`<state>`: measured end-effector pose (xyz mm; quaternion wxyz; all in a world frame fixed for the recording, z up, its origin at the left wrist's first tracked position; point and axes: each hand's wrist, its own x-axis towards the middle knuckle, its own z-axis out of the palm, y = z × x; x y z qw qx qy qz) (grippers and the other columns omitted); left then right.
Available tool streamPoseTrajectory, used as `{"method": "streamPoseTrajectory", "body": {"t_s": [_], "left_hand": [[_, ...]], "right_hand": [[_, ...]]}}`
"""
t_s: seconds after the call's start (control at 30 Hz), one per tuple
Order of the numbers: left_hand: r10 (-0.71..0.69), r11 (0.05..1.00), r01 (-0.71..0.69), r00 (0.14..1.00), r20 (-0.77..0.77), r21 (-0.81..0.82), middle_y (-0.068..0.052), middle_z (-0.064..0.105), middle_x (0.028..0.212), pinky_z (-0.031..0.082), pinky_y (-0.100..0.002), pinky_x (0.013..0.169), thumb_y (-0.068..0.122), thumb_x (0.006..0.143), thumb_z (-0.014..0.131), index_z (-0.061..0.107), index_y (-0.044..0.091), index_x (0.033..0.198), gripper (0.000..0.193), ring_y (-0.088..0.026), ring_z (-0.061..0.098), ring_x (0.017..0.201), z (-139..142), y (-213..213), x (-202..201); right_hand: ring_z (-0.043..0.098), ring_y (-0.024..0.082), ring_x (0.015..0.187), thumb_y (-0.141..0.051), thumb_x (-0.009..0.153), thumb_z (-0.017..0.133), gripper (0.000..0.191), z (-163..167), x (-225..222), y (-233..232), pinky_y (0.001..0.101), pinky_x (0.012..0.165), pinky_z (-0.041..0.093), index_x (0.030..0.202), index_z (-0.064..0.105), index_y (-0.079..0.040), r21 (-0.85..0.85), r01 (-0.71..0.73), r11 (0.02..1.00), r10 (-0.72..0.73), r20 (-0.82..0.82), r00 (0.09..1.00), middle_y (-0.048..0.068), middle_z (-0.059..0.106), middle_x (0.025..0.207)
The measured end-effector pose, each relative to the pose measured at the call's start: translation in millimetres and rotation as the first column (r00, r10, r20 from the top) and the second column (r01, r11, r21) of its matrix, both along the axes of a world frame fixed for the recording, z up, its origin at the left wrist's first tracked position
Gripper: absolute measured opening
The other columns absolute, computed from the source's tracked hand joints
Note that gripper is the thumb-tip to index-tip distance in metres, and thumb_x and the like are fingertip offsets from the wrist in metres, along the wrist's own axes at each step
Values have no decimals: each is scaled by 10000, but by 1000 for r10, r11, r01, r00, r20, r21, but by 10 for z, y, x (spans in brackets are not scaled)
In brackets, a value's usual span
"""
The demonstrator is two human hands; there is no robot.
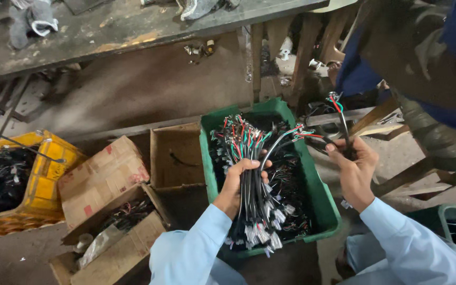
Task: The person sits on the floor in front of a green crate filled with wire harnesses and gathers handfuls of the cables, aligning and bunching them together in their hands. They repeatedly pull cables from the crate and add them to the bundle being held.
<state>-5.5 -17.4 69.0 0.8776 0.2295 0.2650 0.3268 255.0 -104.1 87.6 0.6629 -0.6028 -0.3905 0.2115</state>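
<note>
Glossy plastic-sheathed cable bundle (253,174), smooth green plastic crate (323,200), matt rough cardboard boxes (101,179), scuffed grimy wooden bench (122,26).

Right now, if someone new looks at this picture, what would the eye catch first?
First, the thick bundle of black cables with red and green wire ends, gripped by the left hand over the green crate. Next, the right hand beside it, pinching a single cable. At far left sits a yellow crate.
</note>
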Motion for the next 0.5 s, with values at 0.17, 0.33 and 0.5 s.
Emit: {"method": "streamPoseTrajectory", "body": {"t_s": [0.17, 0.33, 0.5], "left_hand": [[-155, 983, 163, 983, 94, -81, -102, 613, 866, 574, -311, 647, 192, 897, 659, 601, -19, 1138, 326, -203, 656, 770, -48, 17, -92], [-177, 983, 180, 982, -59, 42, -55, 671, 819, 546, -302, 589, 155, 795, 670, 679, 32, 1080, 311, -162, 653, 697, 31, -134, -156], [43, 972, 15, 969, -242, 233, -126, 711, 833, 563, -343, 586, 116, 775, 737, 685, -31, 953, 237, -203, 687, 651, 167, -182, -142]], "right_hand": [[485, 18, 746, -34, 924, 776, 121, -42, -66, 10, 202, 640, 371, 917, 657, -19, 13, -58, 998, 56, 83, 995, -59, 577, 802], [495, 27, 715, -25, 899, 754, 80, -75, -60, 15, 202, 626, 375, 905, 674, -28, -51, -220, 974, 220, -7, 975, -44, 595, 775], [576, 12, 785, -12, 820, 736, 166, -137, -42, -41, 191, 686, 465, 846, 580, -65, 23, -546, 838, 529, -283, 800, -58, 669, 851]]}}
